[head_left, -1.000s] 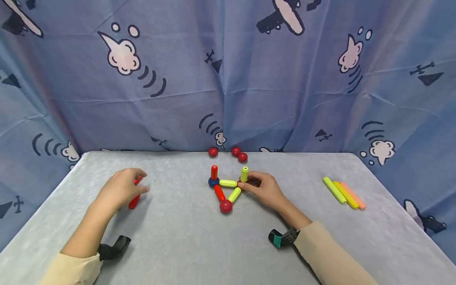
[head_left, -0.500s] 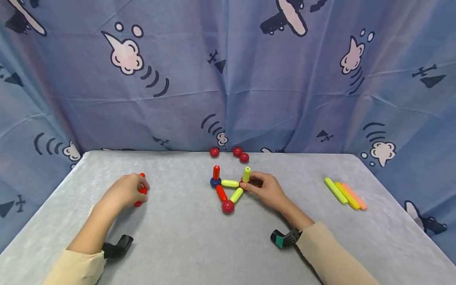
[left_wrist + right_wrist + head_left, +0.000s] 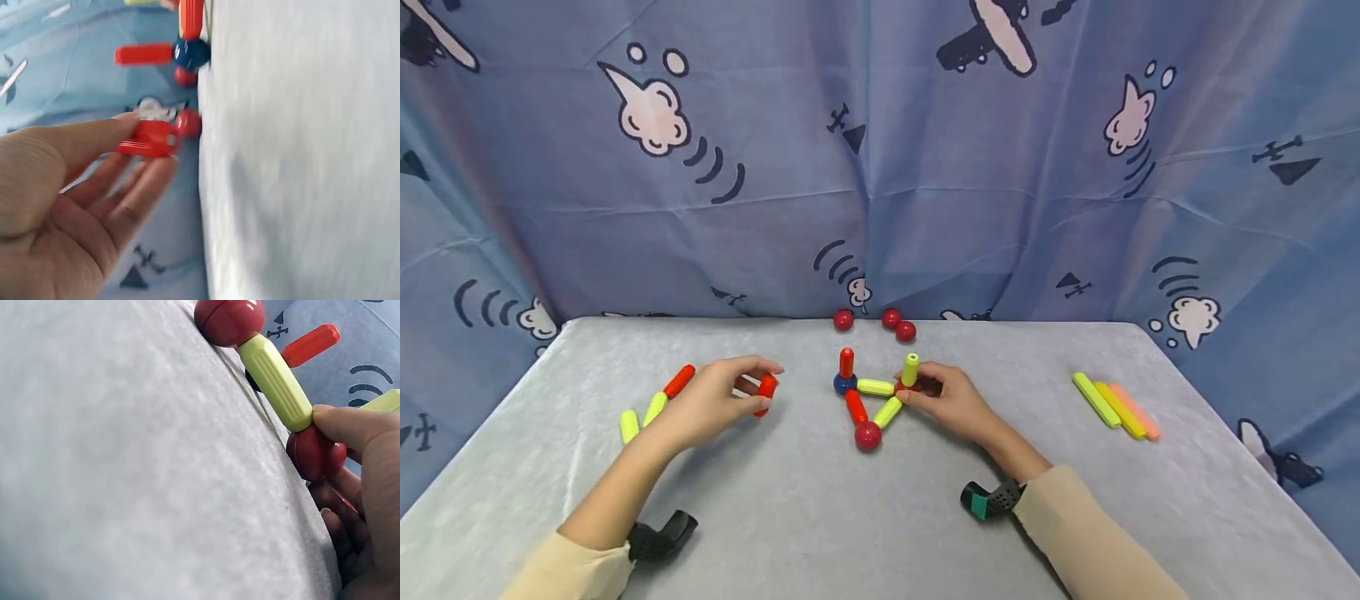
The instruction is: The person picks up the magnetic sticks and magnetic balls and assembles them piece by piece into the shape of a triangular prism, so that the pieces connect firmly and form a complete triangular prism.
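Observation:
My left hand (image 3: 718, 400) pinches a short red rod (image 3: 766, 395) above the table; in the left wrist view the red rod (image 3: 150, 138) lies between thumb and fingertips. A triangle of rods and balls stands mid-table: blue ball (image 3: 845, 383) at the left with an upright red rod (image 3: 847, 362), red ball (image 3: 868, 436) at the front. My right hand (image 3: 953, 403) grips the right corner's red ball (image 3: 312, 453), which bears an upright yellow-green rod (image 3: 911, 369). Yellow-green rods (image 3: 876, 387) and a red rod (image 3: 856, 407) join the corners.
Several loose red balls (image 3: 843, 320) lie at the table's back edge. At the left are a red rod (image 3: 680, 381) and yellow-green rods (image 3: 629, 426), partly behind the left arm. Longer yellow-green (image 3: 1096, 400), yellow (image 3: 1121, 411) and pink (image 3: 1135, 410) rods lie at the right.
My left hand has closed on a red rod and carried it right toward the triangle, uncovering the other rods at the left. My right hand has stayed at the right corner.

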The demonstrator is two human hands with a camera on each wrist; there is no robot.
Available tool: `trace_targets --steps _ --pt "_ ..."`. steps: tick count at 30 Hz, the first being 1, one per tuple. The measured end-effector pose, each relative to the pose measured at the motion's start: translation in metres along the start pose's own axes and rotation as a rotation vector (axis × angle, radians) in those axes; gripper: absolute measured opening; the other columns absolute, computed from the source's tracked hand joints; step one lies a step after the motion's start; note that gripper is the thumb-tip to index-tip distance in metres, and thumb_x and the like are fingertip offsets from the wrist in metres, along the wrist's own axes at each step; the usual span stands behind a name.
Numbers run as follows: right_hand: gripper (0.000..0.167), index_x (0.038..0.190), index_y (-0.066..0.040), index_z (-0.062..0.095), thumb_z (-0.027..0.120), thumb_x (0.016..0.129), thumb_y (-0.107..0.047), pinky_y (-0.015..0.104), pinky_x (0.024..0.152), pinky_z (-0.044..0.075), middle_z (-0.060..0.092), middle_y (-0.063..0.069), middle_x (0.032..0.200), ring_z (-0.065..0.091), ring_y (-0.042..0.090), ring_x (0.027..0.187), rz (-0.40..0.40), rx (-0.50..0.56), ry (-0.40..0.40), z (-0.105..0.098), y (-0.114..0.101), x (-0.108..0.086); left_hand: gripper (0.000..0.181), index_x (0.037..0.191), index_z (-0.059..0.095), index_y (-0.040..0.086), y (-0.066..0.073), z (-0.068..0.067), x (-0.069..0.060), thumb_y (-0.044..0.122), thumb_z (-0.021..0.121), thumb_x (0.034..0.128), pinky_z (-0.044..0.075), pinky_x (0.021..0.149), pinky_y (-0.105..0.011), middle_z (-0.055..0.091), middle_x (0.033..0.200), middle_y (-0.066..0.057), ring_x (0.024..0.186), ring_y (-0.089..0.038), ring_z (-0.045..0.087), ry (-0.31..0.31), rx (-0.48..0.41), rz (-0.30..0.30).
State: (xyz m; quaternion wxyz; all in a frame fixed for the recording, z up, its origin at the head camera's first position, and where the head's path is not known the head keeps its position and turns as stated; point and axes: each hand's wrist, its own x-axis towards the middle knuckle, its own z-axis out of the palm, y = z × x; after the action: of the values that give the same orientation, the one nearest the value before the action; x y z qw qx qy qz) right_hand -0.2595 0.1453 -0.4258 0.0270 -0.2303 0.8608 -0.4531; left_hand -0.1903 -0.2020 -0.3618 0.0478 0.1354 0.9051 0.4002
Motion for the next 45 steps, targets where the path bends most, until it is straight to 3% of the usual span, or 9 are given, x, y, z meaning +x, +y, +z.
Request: trace_targets --steps 3,9,13,19,24,30,36,42,45 --pt "0.025 0.114 -0.011 0.073 0.075 0.092 -0.023 0.024 0.079 0.05 0.074 0.007 0.111 0.059 0.017 0.091 -0.001 -0.011 -0.003 0.0 0.0 0.001 0.038 0.128 0.067 0.009 0.01 0.014 0.007 0.001 0.067 0.0913 0.061 0.08 -0.03 0.07 0.123 -0.013 0.105 -0.024 0.071 0.016 -0.065 0.044" --pt "0.023 0.113 -0.011 0.073 0.074 0.092 -0.022 0.025 0.08 0.051 0.074 0.006 0.114 0.06 0.017 0.092 0.005 -0.002 0.001 -0.003 0.0 0.0 0.034 0.123 0.07 0.009 0.042 0.044 0.026 0.003 0.071 0.0901 0.061 0.082 -0.029 0.07 0.123 -0.013 0.105 -0.022 0.072 -0.021 -0.215 0.122" --pt "0.023 0.113 -0.011 0.073 0.074 0.092 -0.022 0.025 0.081 0.052 0.074 0.006 0.115 0.062 0.017 0.094 -0.01 -0.002 -0.001 -0.004 0.0 0.0 0.033 0.121 0.07 0.005 0.052 0.06 0.033 0.002 0.075 0.0881 0.06 0.083 -0.026 0.071 0.12 -0.015 0.103 -0.022 0.071 -0.021 -0.28 0.175" --pt "0.022 0.111 -0.012 0.074 0.075 0.092 -0.022 0.024 0.081 0.053 0.074 0.006 0.113 0.064 0.015 0.093 -0.016 -0.008 0.014 -0.006 -0.002 0.001 0.032 0.118 0.07 0.002 0.05 0.08 0.035 0.003 0.077 0.0865 0.06 0.086 -0.024 0.073 0.114 -0.017 0.098 -0.019 0.071 -0.035 -0.319 0.213" --pt "0.023 0.111 -0.009 0.073 0.075 0.092 -0.022 0.024 0.082 0.052 0.075 0.009 0.113 0.063 0.016 0.094 -0.026 -0.006 0.009 -0.005 -0.007 0.002 0.031 0.115 0.071 0.002 0.047 0.088 0.034 0.003 0.078 0.0857 0.06 0.085 -0.025 0.073 0.11 -0.016 0.096 -0.018 0.07 -0.044 -0.344 0.216" --pt "0.024 0.112 -0.01 0.074 0.075 0.092 -0.023 0.025 0.08 0.052 0.074 0.007 0.11 0.062 0.016 0.091 -0.013 -0.014 0.009 -0.007 -0.008 0.002 0.025 0.109 0.073 0.004 0.045 0.1 0.034 0.004 0.079 0.0848 0.061 0.084 -0.026 0.074 0.1 -0.008 0.095 -0.018 0.071 -0.042 -0.259 0.201" --pt "0.024 0.111 -0.012 0.074 0.076 0.091 -0.024 0.023 0.076 0.052 0.074 0.004 0.105 0.061 0.014 0.087 -0.025 -0.018 0.013 -0.005 -0.003 0.003 0.022 0.103 0.074 0.005 0.045 0.104 0.033 0.007 0.082 0.083 0.061 0.082 -0.025 0.076 0.095 -0.006 0.094 -0.018 0.072 -0.024 -0.226 0.21" --pt "0.02 0.106 -0.014 0.075 0.078 0.089 -0.024 0.023 0.074 0.051 0.073 0.002 0.098 0.06 0.015 0.084 -0.019 -0.005 0.012 -0.002 -0.001 0.001 0.016 0.091 0.07 0.013 0.036 0.106 0.033 0.009 0.083 0.0824 0.058 0.075 -0.021 0.07 0.085 0.003 0.083 -0.01 0.068 -0.047 -0.147 0.256" --pt "0.02 0.103 -0.014 0.075 0.08 0.087 -0.023 0.023 0.074 0.052 0.072 0.003 0.096 0.061 0.015 0.084 -0.023 0.009 0.011 0.0 -0.001 0.0 0.017 0.098 0.073 0.012 0.029 0.105 0.032 0.005 0.079 0.0833 0.057 0.077 -0.021 0.072 0.092 0.002 0.085 -0.011 0.066 -0.012 -0.167 0.248"
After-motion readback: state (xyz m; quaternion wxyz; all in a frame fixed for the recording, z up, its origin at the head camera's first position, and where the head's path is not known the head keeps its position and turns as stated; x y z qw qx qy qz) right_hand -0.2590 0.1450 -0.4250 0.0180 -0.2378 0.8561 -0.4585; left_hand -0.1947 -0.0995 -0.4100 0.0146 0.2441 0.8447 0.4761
